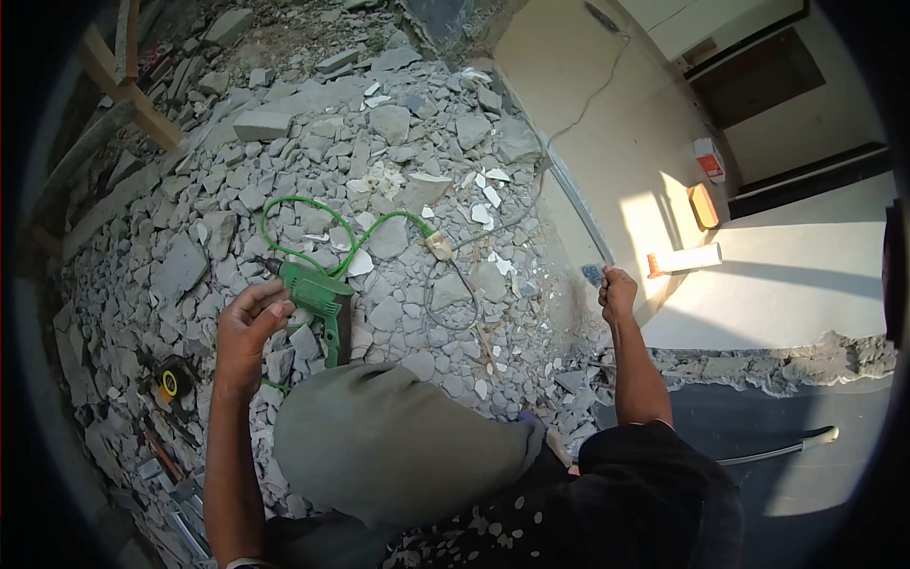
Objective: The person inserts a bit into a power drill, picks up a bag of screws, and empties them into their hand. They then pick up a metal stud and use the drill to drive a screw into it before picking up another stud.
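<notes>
My left hand (251, 332) is raised beside a green power drill (320, 302), its fingers half bent and the thumb a little apart, with nothing visible in them. The drill lies on the rubble, and its green cord (355, 248) loops away to a pale plug connection (439, 246). My right hand (618, 292) is closed in a fist at the near end of a long metal strip (574, 201). A small bluish-grey piece (593, 275) shows beside the fist. Whether the fist grips the strip or something else is hidden.
Broken grey rubble (398, 313) covers the ground around my knee (408, 446). A tape measure (172, 383) lies at left. A white tube with a red end (684, 259), an orange block (702, 206) and a red-white box (709, 159) are at right. A grey cable (590, 100) crosses the pale surface.
</notes>
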`<move>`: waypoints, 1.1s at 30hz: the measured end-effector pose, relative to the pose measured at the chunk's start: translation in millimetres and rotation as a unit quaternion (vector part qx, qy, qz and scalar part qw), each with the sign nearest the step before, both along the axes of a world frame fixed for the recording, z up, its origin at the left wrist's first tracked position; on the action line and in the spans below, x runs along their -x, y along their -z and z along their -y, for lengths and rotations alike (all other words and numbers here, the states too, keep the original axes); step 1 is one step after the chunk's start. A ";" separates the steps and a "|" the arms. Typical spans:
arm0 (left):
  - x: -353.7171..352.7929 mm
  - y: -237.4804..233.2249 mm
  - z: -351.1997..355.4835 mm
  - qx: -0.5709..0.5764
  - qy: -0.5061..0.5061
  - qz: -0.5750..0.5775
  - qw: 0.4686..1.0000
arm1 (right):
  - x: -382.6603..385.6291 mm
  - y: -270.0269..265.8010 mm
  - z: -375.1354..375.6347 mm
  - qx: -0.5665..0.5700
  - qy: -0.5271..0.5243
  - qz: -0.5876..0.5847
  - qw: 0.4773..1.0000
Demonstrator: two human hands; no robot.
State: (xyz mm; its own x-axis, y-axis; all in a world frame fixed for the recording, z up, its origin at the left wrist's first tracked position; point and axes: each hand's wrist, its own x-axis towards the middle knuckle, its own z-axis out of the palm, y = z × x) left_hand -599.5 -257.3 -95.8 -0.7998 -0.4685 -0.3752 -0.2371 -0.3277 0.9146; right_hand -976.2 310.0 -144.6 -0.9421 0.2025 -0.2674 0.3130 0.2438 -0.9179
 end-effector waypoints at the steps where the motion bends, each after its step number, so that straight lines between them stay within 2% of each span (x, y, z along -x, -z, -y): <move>1: -6.3 -2.9 7.8 0.015 -0.003 0.012 1.000 | 13.2 11.1 -24.3 -0.006 0.031 0.005 0.999; 3: -19.8 -4.9 19.0 0.029 -0.001 0.027 0.999 | 30.8 25.1 -54.1 -0.012 0.077 0.019 0.997; 5: -37.4 -12.9 31.7 0.059 -0.010 0.054 0.997 | 49.6 49.7 -78.1 -0.076 0.123 -0.012 0.989; 6: -42.8 -15.0 33.9 0.057 -0.021 0.053 0.997 | 53.0 51.1 -70.2 -0.048 0.132 -0.041 0.989; 7: -46.6 -17.2 35.7 0.057 -0.033 0.053 0.996 | 53.1 42.9 -48.2 -0.025 0.124 -0.032 0.991; 9: -46.6 -28.5 31.2 0.019 -0.076 0.035 0.996 | 34.5 4.1 45.4 0.078 0.032 0.022 0.996; 12: -45.4 -51.5 21.9 -0.035 -0.082 -0.011 0.996 | -13.4 -49.8 206.6 0.232 -0.148 0.078 0.958; 14: -49.2 -71.2 11.1 -0.075 -0.090 -0.050 0.992 | -65.9 -94.9 312.3 0.324 -0.309 0.108 0.888; 16: -55.0 -98.4 -3.1 -0.131 -0.147 -0.086 0.977 | -140.2 -152.1 405.9 0.365 -0.414 0.120 0.825; 18: -67.1 -127.3 -15.1 -0.201 -0.217 -0.150 0.943 | -210.2 -198.6 469.1 0.373 -0.560 0.131 0.728; 20: -84.6 -137.6 -22.9 -0.259 -0.265 -0.250 0.894 | -274.9 -224.7 513.0 0.319 -0.698 0.004 0.641; 22: -103.9 -142.1 -27.0 -0.299 -0.281 -0.379 0.830 | -333.9 -244.8 537.9 0.263 -0.786 -0.171 0.533; 24: -125.0 -144.4 -31.2 -0.288 -0.329 -0.449 0.779 | -389.9 -259.1 557.8 0.198 -0.761 -0.462 0.410; 26: -144.3 -144.8 -32.9 -0.252 -0.394 -0.507 0.724 | -437.0 -265.6 563.0 0.204 -0.750 -0.523 0.350; 27: -164.1 -162.5 -36.9 -0.282 -0.404 -0.509 0.705 | -455.3 -267.0 564.0 0.205 -0.742 -0.552 0.321; 30: -203.0 -161.8 -41.4 -0.298 -0.396 -0.580 0.647 | -491.1 -268.0 566.6 0.209 -0.752 -0.566 0.266; 31: -211.7 -161.3 -42.2 -0.259 -0.405 -0.593 0.646 | -499.5 -270.4 562.7 0.177 -0.760 -0.573 0.251; 32: -219.9 -133.8 -35.1 -0.235 -0.401 -0.612 0.640 | -509.8 -269.5 562.7 0.202 -0.753 -0.575 0.247; 33: -229.6 -84.9 -22.5 -0.212 -0.396 -0.629 0.634 | -520.4 -266.8 563.7 0.228 -0.746 -0.576 0.243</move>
State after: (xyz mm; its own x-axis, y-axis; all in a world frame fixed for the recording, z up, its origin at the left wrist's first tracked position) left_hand -369.8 -234.8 -11.0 -0.1673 -0.9809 0.0991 0.9858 -0.1676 0.0052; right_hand -455.8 -253.8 122.2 0.6218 -0.3987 0.6741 -0.3416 -0.9126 -0.2246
